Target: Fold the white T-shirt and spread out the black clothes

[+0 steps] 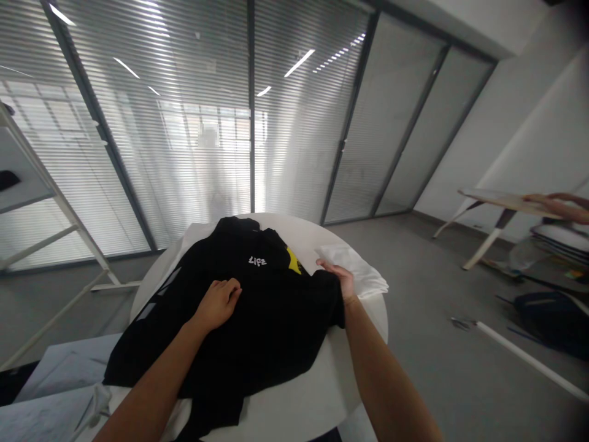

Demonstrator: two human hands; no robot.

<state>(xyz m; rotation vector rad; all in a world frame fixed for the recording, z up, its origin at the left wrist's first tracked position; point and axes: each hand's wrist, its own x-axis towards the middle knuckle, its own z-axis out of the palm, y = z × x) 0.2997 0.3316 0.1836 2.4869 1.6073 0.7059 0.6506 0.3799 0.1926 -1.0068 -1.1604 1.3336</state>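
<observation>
A black sweatshirt [271, 319] with white lettering and a yellow patch near the collar lies spread over a round white table [317, 390]. My left hand [218, 304] rests on the middle of it with curled fingers pressed to the cloth; the fingertips are hidden. At the garment's right edge, my right hand [341, 277] has hold of the fabric by the shoulder or sleeve, with its fingers pointing left. Folded white cloth [361, 270] lies just beyond my right hand, at the table's edge.
A white-framed stand [78, 215] is on the left. Pale packages [59, 374] lie at lower left. On the right are another table [501, 199] with a person's arm [561, 202] over it, a dark bag [547, 316] and a white pole [529, 359]. Glass partitions with blinds [294, 141] stand behind.
</observation>
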